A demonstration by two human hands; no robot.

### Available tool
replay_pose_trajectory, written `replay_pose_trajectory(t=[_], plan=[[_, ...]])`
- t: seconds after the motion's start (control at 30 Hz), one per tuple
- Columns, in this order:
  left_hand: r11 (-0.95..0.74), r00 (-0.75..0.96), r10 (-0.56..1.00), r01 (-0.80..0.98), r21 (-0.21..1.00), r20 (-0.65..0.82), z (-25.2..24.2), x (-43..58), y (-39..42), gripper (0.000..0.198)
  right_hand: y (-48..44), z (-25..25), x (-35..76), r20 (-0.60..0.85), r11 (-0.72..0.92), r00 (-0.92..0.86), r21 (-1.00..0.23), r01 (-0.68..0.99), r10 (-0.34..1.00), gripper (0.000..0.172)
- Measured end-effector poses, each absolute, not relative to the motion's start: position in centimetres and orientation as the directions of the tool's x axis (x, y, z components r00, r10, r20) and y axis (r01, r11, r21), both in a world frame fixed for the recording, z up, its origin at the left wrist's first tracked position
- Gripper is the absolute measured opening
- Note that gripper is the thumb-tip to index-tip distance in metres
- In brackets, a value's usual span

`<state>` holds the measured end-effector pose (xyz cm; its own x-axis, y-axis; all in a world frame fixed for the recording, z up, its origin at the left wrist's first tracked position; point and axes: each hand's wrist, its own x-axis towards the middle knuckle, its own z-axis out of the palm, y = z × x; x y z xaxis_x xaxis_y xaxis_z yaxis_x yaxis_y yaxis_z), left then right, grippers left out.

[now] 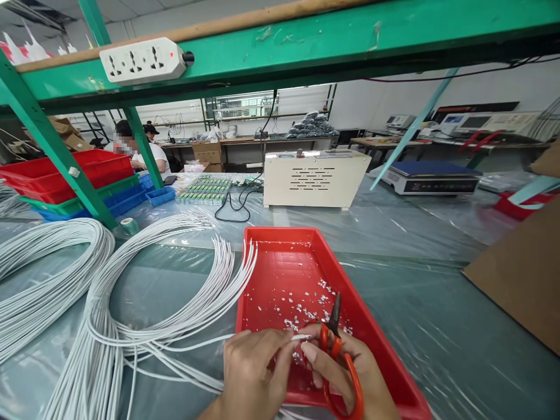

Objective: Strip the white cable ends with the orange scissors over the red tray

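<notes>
Over the near end of a red tray (371,326), my left hand (258,367) pinches a white cable (298,337) close to its tip. My right hand (350,373) is closed around orange-handled scissors (356,385), whose dark blades (335,314) point up and away. The right thumb and fingertips come right up to the cable's end; whether they touch it I cannot tell. Small silvery scraps (300,309) lie scattered over the tray's floor. To the left spreads a big coil of white cables (102,291), several of its ends resting on the tray's left rim.
Another cable coil (48,274) lies far left, below stacked red, green and blue bins (70,175). Behind the tray stand a beige machine (317,181) and a scale (429,178). Cardboard (520,268) juts in at right. A green beam (280,52) with a power strip (142,60) crosses overhead. Two people sit beyond.
</notes>
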<state>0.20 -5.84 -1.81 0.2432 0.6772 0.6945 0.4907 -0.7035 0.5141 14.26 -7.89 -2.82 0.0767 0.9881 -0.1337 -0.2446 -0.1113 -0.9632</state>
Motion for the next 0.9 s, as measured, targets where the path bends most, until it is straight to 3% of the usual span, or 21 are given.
replay_pose_trajectory(t=[0.27,0.63,0.9], plan=[[-0.664,0.229,0.724,0.487,0.568,0.651,-2.1,0.2,-5.9,0.007,-8.1,-2.9,13.8,-0.184,-0.138,0.134,-0.946,-0.293,0.974,0.028],[-0.685,0.241,0.691,0.518,0.512,0.682,-2.6,0.3,-5.9,0.008,-8.0,-2.8,13.7,-0.194,-0.139,0.162,-0.944,-0.299,0.968,0.029],[-0.653,0.305,0.741,0.538,0.534,0.599,-3.1,0.4,-5.9,0.011,-8.0,-2.0,13.3,-0.131,-0.090,0.246,-0.981,-0.172,0.960,0.027]])
